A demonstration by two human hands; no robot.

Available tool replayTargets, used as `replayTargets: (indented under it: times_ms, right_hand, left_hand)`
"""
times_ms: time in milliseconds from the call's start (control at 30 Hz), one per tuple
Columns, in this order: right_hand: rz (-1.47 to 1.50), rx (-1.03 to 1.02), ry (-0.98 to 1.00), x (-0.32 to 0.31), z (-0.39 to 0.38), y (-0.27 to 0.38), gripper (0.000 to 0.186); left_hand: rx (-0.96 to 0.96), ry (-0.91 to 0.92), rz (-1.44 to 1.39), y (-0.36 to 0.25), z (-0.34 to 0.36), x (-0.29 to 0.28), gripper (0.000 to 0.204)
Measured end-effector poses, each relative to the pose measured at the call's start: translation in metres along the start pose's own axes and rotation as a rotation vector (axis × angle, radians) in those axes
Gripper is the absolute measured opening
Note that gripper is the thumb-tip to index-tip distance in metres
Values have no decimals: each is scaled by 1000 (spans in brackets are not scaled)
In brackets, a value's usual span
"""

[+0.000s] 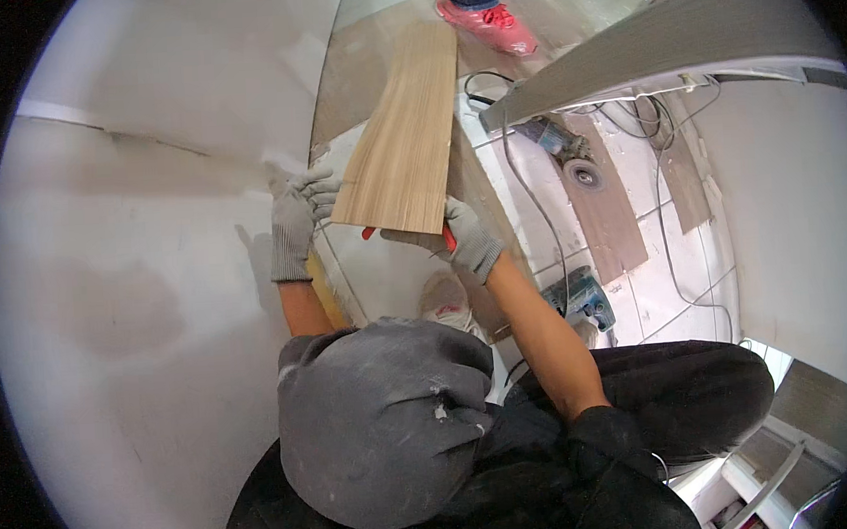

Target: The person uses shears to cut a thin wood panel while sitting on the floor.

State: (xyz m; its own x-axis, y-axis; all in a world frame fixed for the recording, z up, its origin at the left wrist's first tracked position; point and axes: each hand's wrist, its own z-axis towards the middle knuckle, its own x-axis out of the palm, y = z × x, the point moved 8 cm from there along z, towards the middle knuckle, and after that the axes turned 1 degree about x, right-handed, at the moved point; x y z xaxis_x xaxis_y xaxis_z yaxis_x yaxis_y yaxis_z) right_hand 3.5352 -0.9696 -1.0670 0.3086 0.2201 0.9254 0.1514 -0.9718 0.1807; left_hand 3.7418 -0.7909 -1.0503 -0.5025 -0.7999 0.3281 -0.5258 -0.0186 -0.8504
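A light wood-grain plank (402,131) stretches away in front of me, its near end raised over the floor. My right hand (468,235), in a grey knit glove, is closed on its near right corner, fingers passing underneath. Red bits show under that end beside the glove; what they belong to is hidden. My left hand (302,211), gloved too, has its fingers stretched out beside the plank's left edge, close to the white wall panel. Whether those fingertips touch the plank I cannot tell. Dusty grey cloth (384,425) bulges before me and covers part of my left forearm.
A corded angle grinder (571,151) lies on a brown plank (608,216) to the right. Nearer sits a blue-green power tool (583,299). Cables (535,196) loop over the white tiles. A person's pink shoe (490,26) stands beyond the plank. A grey panel (680,35) juts in at upper right.
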Motion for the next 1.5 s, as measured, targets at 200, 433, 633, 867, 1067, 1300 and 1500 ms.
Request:
replayTargets:
  times_ms: [200, 433, 633, 867, 1067, 1300, 1500]
  right_hand:
    - [189, 34, -14, -107, -1, 28, 45]
    - [-640, -173, -205, -86, -43, 69, 35]
    - [-564, -500, -365, 6, -78, 118, 36]
    - [-1311, -679, -440, 8, -124, 172, 39]
    - [-1368, -461, -412, 36, -157, 179, 54]
    - [-1178, -339, -706, -35, -227, 172, 48]
    - [-830, -322, -765, -34, -274, 133, 53]
  left_hand:
    - [-9, 83, 386, 19, 61, 178, 56]
    - [-96, 156, 31, 15, 47, 189, 46]
    - [-35, -64, -633, 6, -7, 242, 38]
    - [-228, 216, -82, 22, -40, 277, 49]
    - [-251, 319, 1427, 24, -31, 250, 83]
    - [1286, 235, 1290, -72, -70, 352, 121]
    - [756, 976, 1388, -32, -35, 402, 103]
